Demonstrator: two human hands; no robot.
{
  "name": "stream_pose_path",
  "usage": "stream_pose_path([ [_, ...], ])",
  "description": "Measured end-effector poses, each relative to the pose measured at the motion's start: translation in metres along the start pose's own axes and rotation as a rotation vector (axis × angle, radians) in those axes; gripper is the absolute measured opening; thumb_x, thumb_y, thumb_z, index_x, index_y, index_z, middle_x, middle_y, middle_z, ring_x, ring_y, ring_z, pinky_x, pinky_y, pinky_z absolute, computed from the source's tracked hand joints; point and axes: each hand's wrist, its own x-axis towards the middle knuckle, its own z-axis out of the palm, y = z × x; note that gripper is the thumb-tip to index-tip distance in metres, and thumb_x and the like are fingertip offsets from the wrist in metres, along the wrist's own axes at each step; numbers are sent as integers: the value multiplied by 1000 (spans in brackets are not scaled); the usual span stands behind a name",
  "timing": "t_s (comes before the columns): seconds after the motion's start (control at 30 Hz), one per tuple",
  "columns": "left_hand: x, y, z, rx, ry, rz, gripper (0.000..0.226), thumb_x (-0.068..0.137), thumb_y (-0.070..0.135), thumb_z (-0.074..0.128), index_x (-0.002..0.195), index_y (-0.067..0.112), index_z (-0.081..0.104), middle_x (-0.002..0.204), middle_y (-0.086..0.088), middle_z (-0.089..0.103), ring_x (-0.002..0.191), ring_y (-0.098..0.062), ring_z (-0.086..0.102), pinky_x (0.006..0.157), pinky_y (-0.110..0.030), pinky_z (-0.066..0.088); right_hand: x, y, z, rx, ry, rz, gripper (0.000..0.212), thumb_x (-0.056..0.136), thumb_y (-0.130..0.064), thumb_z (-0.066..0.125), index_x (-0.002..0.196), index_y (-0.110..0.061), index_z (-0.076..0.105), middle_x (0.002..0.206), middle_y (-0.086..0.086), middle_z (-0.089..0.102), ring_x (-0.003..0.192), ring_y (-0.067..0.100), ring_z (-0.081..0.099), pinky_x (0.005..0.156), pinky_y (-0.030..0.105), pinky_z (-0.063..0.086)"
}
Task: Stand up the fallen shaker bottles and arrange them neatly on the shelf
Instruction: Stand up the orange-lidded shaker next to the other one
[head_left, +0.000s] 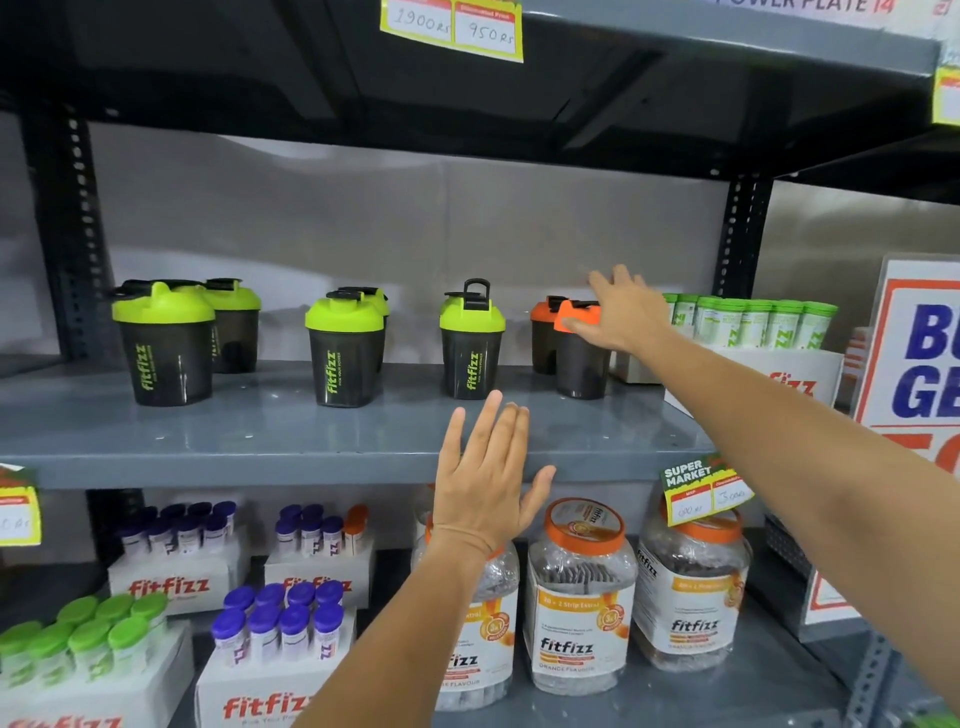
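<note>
Dark shaker bottles stand upright on the grey middle shelf (260, 441). Two green-lidded pairs stand at the left (166, 343) and centre-left (345, 345), and a single green-lidded one (471, 340) is in the middle with its cap loop raised. Two orange-lidded shakers stand at the right, one behind (543, 335) and one in front (581, 358). My right hand (621, 309) is spread, its fingers resting on the front orange lid. My left hand (488, 473) hovers open below the shelf's front edge, holding nothing.
A white box of green-capped tubes (753, 322) sits right of the orange shakers. A promo sign (919, 364) stands at far right. Below are clear jars (582, 597) and boxes of purple-capped tubes (280, 629). A black shelf (467, 104) runs overhead.
</note>
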Motion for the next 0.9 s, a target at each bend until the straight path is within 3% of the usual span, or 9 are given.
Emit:
stream_pose_path([
  [0.07, 0, 1, -1, -2, -2, -1, 60, 92, 52, 40, 128, 8, 60, 129, -6, 63, 135, -23, 44, 114, -47, 25, 0, -2, 8, 117, -85, 105, 73, 75, -68, 56, 121, -13, 51, 112, 17, 58, 101, 37, 57, 71, 39, 45],
  [0.17, 0, 1, -1, -7, -12, -3, 60, 93, 52, 38, 128, 8, 60, 130, -6, 63, 135, -23, 44, 114, -47, 25, 3, -1, 11, 383, -122, 160, 58, 72, -55, 65, 111, -13, 56, 108, 16, 61, 97, 33, 55, 72, 35, 42],
  [0.27, 0, 1, -2, -5, -19, -4, 60, 93, 52, 39, 129, 9, 60, 130, -6, 63, 135, -24, 44, 114, -47, 25, 10, 5, 4, 528, -264, 203, 54, 72, -44, 67, 121, -23, 57, 126, 17, 50, 113, 36, 50, 83, 36, 40],
  [0.33, 1, 1, -2, 1, -18, -4, 61, 93, 52, 38, 128, 9, 60, 130, -6, 63, 134, -24, 44, 114, -47, 25, 11, 7, 3, 534, -290, 231, 62, 70, -51, 66, 126, -28, 53, 138, 15, 37, 121, 40, 46, 86, 40, 40],
  [0.43, 1, 1, -2, 12, -11, -1, 60, 92, 52, 39, 127, 8, 61, 129, -6, 63, 134, -24, 44, 114, -47, 25, 5, 4, 7, 436, -178, 259, 78, 63, -73, 64, 125, -27, 53, 136, 12, 42, 117, 37, 50, 88, 43, 45],
  [0.53, 1, 1, -1, 1, 0, -6, 60, 93, 51, 38, 126, 8, 62, 128, -6, 64, 133, -24, 46, 113, -47, 26, 2, 0, 13, 508, -200, 252, 72, 65, -60, 71, 123, -22, 52, 126, 11, 56, 110, 30, 53, 80, 35, 45],
  [0.67, 1, 1, -1, -1, 11, -6, 59, 92, 51, 38, 125, 8, 62, 127, -6, 64, 133, -24, 47, 112, -47, 28, 9, -2, 4, 699, -290, 329, 53, 60, -41, 68, 111, -30, 56, 119, 8, 59, 93, 23, 56, 68, 30, 47],
  [0.83, 2, 1, -1, -4, 20, -4, 59, 92, 51, 40, 124, 8, 63, 126, -6, 65, 132, -24, 47, 112, -46, 28, 7, 0, 9, 667, -286, 307, 79, 57, -67, 73, 122, -29, 53, 131, 7, 50, 115, 27, 48, 84, 33, 39],
  [0.9, 1, 1, -1, -1, 19, 0, 59, 92, 51, 39, 125, 8, 62, 126, -6, 65, 132, -24, 47, 112, -46, 27, 5, 0, 12, 625, -275, 293, 83, 58, -64, 76, 127, -28, 48, 134, 8, 50, 119, 30, 48, 85, 35, 40],
])
